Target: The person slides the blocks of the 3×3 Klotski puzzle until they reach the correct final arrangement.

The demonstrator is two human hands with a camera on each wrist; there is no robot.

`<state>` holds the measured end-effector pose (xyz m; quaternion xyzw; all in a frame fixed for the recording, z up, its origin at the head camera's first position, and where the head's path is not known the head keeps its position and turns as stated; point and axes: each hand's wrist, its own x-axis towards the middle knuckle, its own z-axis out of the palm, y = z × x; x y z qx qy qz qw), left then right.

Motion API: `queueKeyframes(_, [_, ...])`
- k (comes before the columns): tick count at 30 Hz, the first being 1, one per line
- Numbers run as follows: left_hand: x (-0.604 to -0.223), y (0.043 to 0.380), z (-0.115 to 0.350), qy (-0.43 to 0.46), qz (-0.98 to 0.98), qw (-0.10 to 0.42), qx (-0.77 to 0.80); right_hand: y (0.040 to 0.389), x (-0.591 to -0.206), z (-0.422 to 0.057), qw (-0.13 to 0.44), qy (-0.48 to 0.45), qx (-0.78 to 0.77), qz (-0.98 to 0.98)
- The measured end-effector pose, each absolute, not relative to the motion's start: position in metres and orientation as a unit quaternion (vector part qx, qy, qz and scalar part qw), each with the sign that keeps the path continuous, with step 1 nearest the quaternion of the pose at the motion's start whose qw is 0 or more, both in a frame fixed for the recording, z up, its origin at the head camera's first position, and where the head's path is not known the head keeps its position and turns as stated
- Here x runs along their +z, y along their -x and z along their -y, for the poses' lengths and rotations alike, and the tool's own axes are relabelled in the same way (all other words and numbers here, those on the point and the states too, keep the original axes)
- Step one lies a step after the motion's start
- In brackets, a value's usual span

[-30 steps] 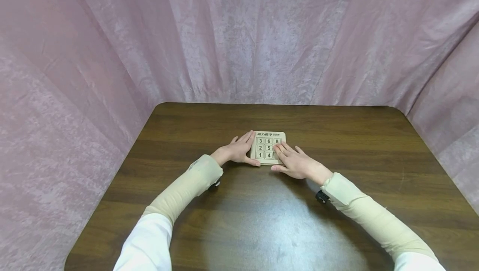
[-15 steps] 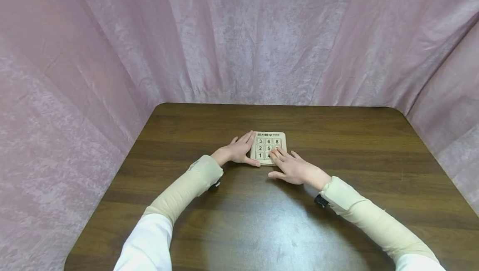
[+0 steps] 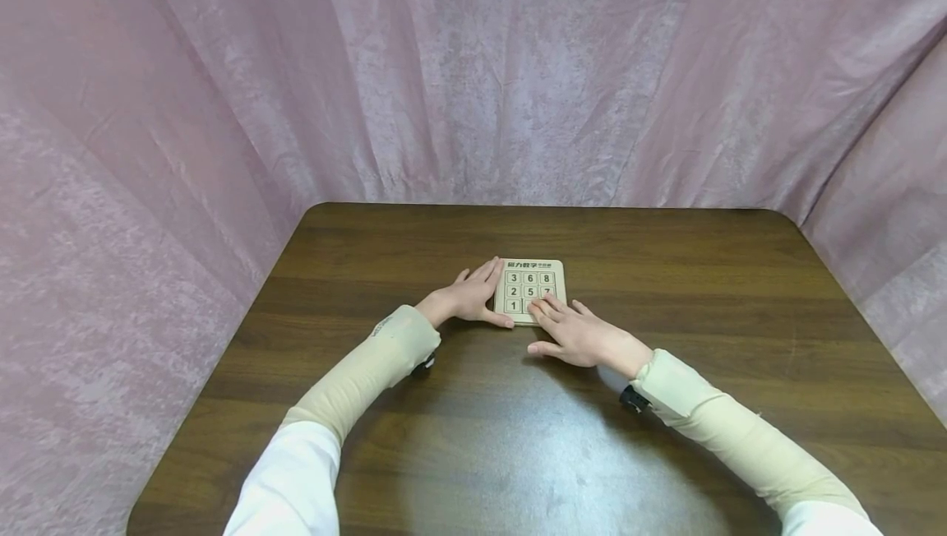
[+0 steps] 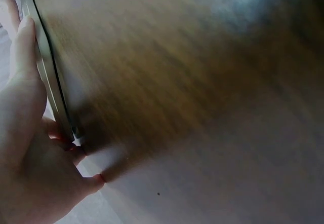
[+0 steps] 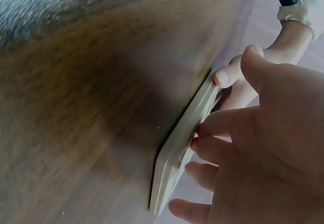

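Note:
A square, pale number sliding puzzle (image 3: pixel 521 318) lies flat on the table, with black lettering along its far edge. Its rows read 3, 6, 8, then 2, 5, 7, then 1; the rest of the near row is under fingers. My left hand (image 3: pixel 470 298) braces the puzzle's left side, straight fingers along the far left corner and thumb at the near edge. My right hand (image 3: pixel 584 335) reaches over the near right part, fingertips touching the bottom row's middle and thumb off the near edge. In the right wrist view, the puzzle's side (image 5: pixel 185 133) shows beneath my fingers.
The brown wooden table (image 3: pixel 666 265) has rounded far corners. Pink velvet curtains (image 3: pixel 473 76) hang behind it and along both sides. Black wrist devices (image 3: pixel 634 399) sit under the beige sleeves. Glare brightens the near middle of the tabletop.
My right fingertips have slid left and nearer across the puzzle, from the right column to the bottom middle. The 7 has come into view and the 4 is covered. My left hand stays put.

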<state>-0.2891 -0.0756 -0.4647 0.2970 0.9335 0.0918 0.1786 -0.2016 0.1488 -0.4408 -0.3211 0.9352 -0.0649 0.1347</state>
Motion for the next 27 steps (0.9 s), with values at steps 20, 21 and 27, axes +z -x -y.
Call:
queueKeyframes(20, [-0.4672,0.2889,0.0760,-0.290,-0.935,0.181,0.089,0.1986,-0.4351,-0.1541,0.139,0.314,-0.064,-0.937])
queueKeyframes(21, [-0.4672,0.2889,0.0760,-0.290,-0.935,0.181,0.090,0.1982,-0.4349,-0.1545,0.139,0.314,-0.065,-0.937])
queueKeyframes(27, [-0.4667,0.2891,0.0755,-0.290,-0.936,0.179,0.094,0.1962,-0.4370,-0.1576,0.136,0.313,-0.065,-0.938])
